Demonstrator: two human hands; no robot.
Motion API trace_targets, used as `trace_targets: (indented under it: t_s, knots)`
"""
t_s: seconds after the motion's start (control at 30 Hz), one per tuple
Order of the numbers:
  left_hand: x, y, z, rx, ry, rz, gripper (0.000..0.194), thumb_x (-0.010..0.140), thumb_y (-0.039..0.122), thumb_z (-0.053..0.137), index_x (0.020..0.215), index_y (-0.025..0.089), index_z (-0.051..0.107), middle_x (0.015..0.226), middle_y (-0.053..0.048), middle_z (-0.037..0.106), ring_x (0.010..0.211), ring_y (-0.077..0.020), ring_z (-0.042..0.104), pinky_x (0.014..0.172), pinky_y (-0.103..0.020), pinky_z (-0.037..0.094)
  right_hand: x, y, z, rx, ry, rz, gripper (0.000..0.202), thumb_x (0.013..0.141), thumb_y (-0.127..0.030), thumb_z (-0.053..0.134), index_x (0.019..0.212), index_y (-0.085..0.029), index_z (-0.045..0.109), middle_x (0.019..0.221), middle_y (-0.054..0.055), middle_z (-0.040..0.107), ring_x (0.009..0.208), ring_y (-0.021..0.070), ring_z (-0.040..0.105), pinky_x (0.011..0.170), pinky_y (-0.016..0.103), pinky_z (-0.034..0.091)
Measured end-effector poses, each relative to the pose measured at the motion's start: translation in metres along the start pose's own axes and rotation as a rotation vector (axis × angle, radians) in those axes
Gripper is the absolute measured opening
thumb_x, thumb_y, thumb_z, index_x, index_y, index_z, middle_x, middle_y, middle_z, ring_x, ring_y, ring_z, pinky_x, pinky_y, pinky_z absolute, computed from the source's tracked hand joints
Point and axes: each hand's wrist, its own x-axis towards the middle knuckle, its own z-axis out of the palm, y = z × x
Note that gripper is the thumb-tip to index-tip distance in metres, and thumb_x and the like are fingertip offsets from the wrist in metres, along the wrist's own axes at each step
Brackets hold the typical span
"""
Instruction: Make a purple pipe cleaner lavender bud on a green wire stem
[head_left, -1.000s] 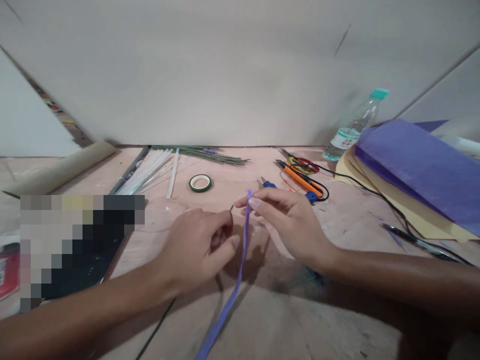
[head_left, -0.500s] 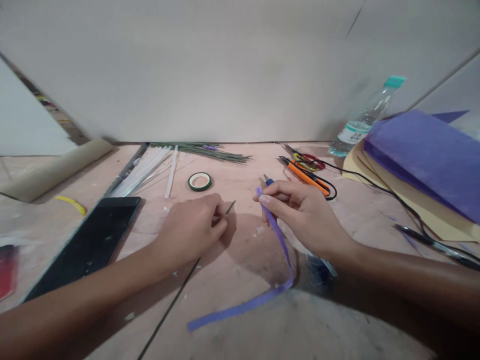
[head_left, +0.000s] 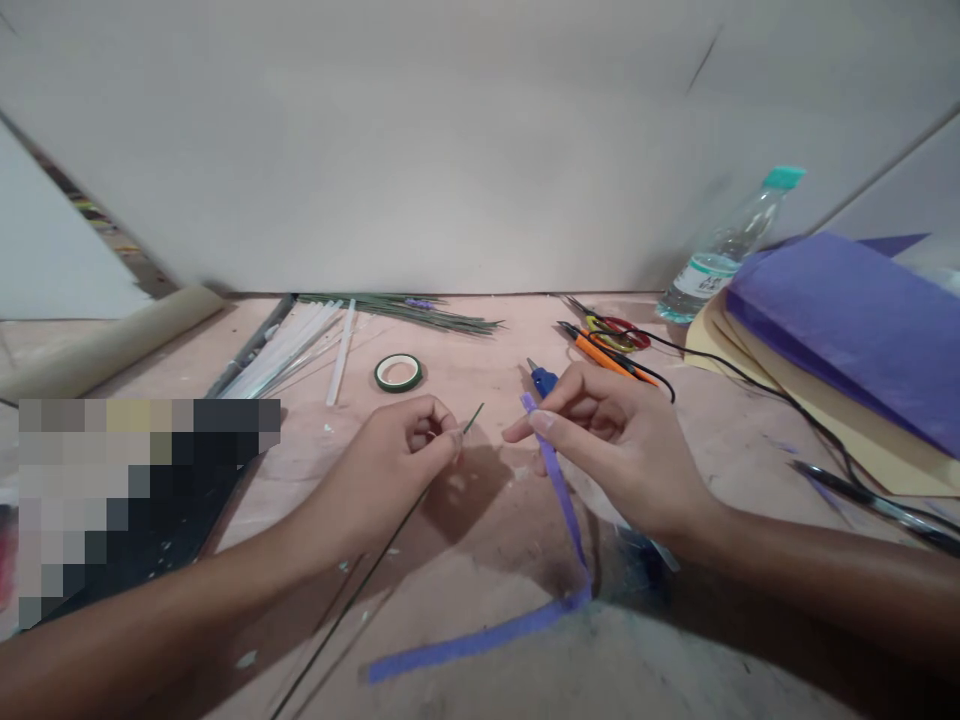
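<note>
My left hand (head_left: 401, 450) pinches a thin green stem (head_left: 367, 578) close to its upper tip, which pokes out past the thumb. The rest of the stem slants down to the bottom edge. Between thumb and fingers, my right hand (head_left: 619, 440) holds one end of a narrow purple strip (head_left: 562, 500). That strip hangs down, bends, and its far end reaches left across the surface. Stem tip and strip end are a short distance apart. Just behind my right fingers lies the blue, pointed end of a glue gun (head_left: 542, 379), its body hidden.
Green tape roll (head_left: 398, 373), glue sticks (head_left: 289, 345) and green stems (head_left: 405, 312) lie behind my left hand. An orange cutter (head_left: 600, 350), scissors (head_left: 619, 333), a bottle (head_left: 712, 270), purple sheets (head_left: 840, 320) and a pen (head_left: 870, 490) are at right. A dark phone (head_left: 217, 490) is at left, partly pixelated.
The stem tip has moved slightly right and shows more clearly. My right hand and the strip's held end have shifted a little right and lower in view. Pixelation now covers part of the phone.
</note>
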Motion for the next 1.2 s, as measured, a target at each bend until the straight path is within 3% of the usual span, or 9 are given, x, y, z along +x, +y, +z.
trace_targets:
  t_s: [0.17, 0.3, 0.4, 0.5, 0.7, 0.87, 1.03, 1.2]
  knots:
    - [-0.015, 0.01, 0.009, -0.313, -0.045, -0.116, 0.02, 0.094, 0.041, 0.059, 0.104, 0.023, 0.059, 0.059, 0.006, 0.062, 0.044, -0.0126, 0.046, 0.039, -0.02, 0.034, -0.002, -0.001, 0.003, 0.083, -0.033, 0.03, 0.024, 0.093, -0.026, 0.081, 0.077, -0.024, 0.063, 0.079, 0.003, 0.083, 0.058, 0.0143, 0.074, 0.059, 0.028, 0.063]
    - [-0.025, 0.01, 0.014, -0.565, -0.083, -0.189, 0.033, 0.101, 0.046, 0.064, 0.124, 0.023, 0.062, 0.056, 0.011, 0.054, 0.037, -0.0086, 0.035, 0.034, -0.016, 0.026, -0.004, 0.001, 0.006, 0.13, -0.046, 0.028, 0.024, 0.091, -0.026, 0.085, 0.078, -0.024, 0.064, 0.075, 0.0, 0.078, 0.06, 0.0132, 0.073, 0.06, 0.026, 0.063]
    - [-0.03, 0.012, 0.016, -0.592, -0.118, -0.167, 0.033, 0.102, 0.055, 0.066, 0.098, 0.022, 0.063, 0.053, 0.011, 0.046, 0.036, -0.0063, 0.028, 0.033, -0.015, 0.022, -0.005, 0.0, 0.006, 0.129, -0.062, 0.022, 0.023, 0.095, -0.028, 0.082, 0.08, -0.024, 0.064, 0.075, -0.001, 0.074, 0.06, 0.013, 0.072, 0.059, 0.027, 0.062]
    - [-0.036, 0.016, 0.017, -0.612, -0.124, -0.154, 0.047, 0.099, 0.058, 0.067, 0.073, 0.023, 0.05, 0.053, 0.01, 0.04, 0.04, -0.0065, 0.029, 0.035, -0.016, 0.022, -0.006, -0.002, 0.006, 0.098, -0.082, 0.014, 0.023, 0.099, -0.029, 0.077, 0.081, -0.024, 0.063, 0.076, -0.001, 0.073, 0.06, 0.0134, 0.072, 0.06, 0.028, 0.061]
    - [-0.045, 0.02, 0.016, -0.566, -0.038, -0.152, 0.038, 0.1, 0.058, 0.064, 0.083, 0.025, 0.06, 0.05, 0.007, 0.047, 0.041, -0.0104, 0.034, 0.037, -0.019, 0.027, -0.008, -0.01, 0.006, 0.195, -0.123, 0.091, 0.019, 0.099, -0.035, 0.078, 0.094, -0.026, 0.062, 0.071, -0.003, 0.073, 0.057, 0.0141, 0.07, 0.057, 0.028, 0.06]
    - [-0.049, 0.025, 0.007, -0.517, 0.01, -0.025, 0.03, 0.1, 0.055, 0.068, 0.093, 0.027, 0.062, 0.047, 0.01, 0.045, 0.039, -0.0103, 0.031, 0.04, -0.021, 0.024, -0.009, -0.018, 0.008, 0.242, -0.123, 0.082, 0.012, 0.101, -0.028, 0.073, 0.093, -0.026, 0.065, 0.075, -0.003, 0.074, 0.06, 0.0127, 0.07, 0.059, 0.026, 0.06]
    - [-0.055, 0.032, 0.011, -0.521, 0.011, 0.049, 0.033, 0.104, 0.051, 0.064, 0.084, 0.024, 0.066, 0.052, 0.007, 0.046, 0.044, -0.0098, 0.032, 0.043, -0.021, 0.027, -0.013, -0.026, 0.014, 0.227, -0.118, 0.132, 0.01, 0.099, -0.025, 0.074, 0.099, -0.027, 0.064, 0.075, -0.003, 0.076, 0.059, 0.0131, 0.071, 0.059, 0.026, 0.058]
    - [-0.058, 0.034, 0.017, -0.561, -0.029, 0.002, 0.037, 0.102, 0.053, 0.065, 0.078, 0.025, 0.063, 0.054, 0.005, 0.047, 0.046, -0.0112, 0.036, 0.043, -0.022, 0.03, -0.017, -0.026, 0.016, 0.218, -0.099, 0.165, 0.014, 0.094, -0.021, 0.076, 0.101, -0.027, 0.066, 0.076, -0.003, 0.079, 0.059, 0.0131, 0.073, 0.058, 0.024, 0.059]
